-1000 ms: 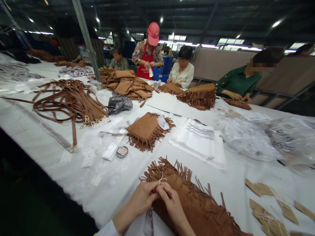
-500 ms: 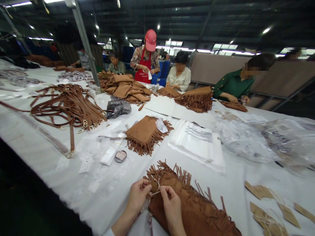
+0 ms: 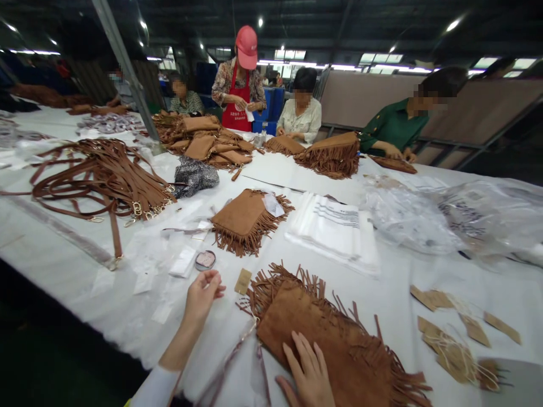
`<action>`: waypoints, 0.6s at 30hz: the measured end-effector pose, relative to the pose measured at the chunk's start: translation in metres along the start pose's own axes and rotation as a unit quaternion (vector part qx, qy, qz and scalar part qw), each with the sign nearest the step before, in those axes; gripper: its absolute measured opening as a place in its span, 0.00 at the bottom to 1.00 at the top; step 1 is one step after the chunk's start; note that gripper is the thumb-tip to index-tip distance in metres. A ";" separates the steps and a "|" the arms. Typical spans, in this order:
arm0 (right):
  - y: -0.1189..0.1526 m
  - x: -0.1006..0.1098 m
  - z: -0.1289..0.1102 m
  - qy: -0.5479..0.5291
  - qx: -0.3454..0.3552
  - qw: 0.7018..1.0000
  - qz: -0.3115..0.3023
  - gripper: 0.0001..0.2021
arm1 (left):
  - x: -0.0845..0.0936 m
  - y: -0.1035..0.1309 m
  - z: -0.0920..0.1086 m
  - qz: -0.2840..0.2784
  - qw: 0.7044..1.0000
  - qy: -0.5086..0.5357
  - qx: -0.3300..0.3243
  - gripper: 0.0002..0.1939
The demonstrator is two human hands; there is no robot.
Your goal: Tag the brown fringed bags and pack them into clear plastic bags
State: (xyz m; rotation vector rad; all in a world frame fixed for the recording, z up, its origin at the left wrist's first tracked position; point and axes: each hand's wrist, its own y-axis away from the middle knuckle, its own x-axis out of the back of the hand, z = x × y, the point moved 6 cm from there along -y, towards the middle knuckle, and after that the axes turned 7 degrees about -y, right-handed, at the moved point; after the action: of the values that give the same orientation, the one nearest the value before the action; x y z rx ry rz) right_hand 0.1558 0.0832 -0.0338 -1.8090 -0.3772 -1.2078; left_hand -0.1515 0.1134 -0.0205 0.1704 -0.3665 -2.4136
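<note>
One fringed bag (image 3: pixel 335 330)—brown, right hand (image 3: pixel 309 370) atop

On my feed the brown fringed bag (image 3: pixel 292 308) lay flat in the near foreground, slanted, fringe splayed unevenly; small tan tag (image 3: pixel 243 281) sat at its left end, strap (image 3: pixel 231 356) trailed nearward from there

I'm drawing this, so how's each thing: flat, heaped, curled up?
Near bag, lying flat, fringe splayed
Right grip, open, resting on the near bag
Left grip, raised, curled; unclear if holding anything
Single tag, beside that fringe, apart from both grips
Middle bag, lying flat, white slip on it
Brown straps, heaped loosely
White printed sheets, stacked
Clear plastic, crumpled
Other tags, scattered, some overlapping
</note>
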 end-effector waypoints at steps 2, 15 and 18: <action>0.004 0.002 0.003 0.024 0.009 0.999 0.022 0.17 | -0.007 0.031 -0.015 -0.114 0.990 -0.074 0.028 0.23; -0.028 0.046 0.012 -0.012 0.006 0.999 0.039 0.12 | -0.011 0.123 -0.026 -0.144 0.922 -0.326 -0.149 0.18; -0.030 0.053 0.010 -0.015 0.002 0.999 0.043 0.12 | -0.022 0.127 -0.037 -0.243 0.928 -0.280 -0.033 0.29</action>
State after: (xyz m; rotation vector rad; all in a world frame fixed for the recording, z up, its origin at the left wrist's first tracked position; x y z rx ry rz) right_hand 0.1669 0.0960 0.0250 -1.8230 -0.3148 -1.1207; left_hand -0.0488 0.0270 -0.0168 -0.5346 -0.5448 -2.9384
